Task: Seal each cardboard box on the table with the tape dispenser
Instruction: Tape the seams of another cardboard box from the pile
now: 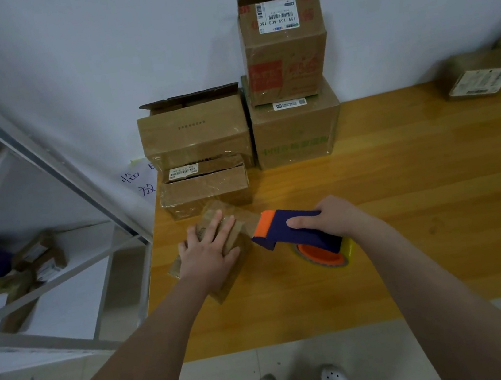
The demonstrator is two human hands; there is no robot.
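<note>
A small flat cardboard box (239, 255) lies near the left edge of the wooden table (405, 200). My left hand (210, 253) presses flat on its top with straight fingers. My right hand (333, 218) grips the blue and orange tape dispenser (297, 231), whose orange front end sits at the box's right edge. A strip of clear tape runs from the dispenser across the box top. The tape roll (325, 253) shows below the handle.
Behind the small box lies another low taped box (204, 193). Against the wall stand an open box (192, 130) and a larger box (295, 132) with an open box (283, 46) stacked on it. More boxes (484, 76) sit far right. A metal shelf (33, 188) stands to the left.
</note>
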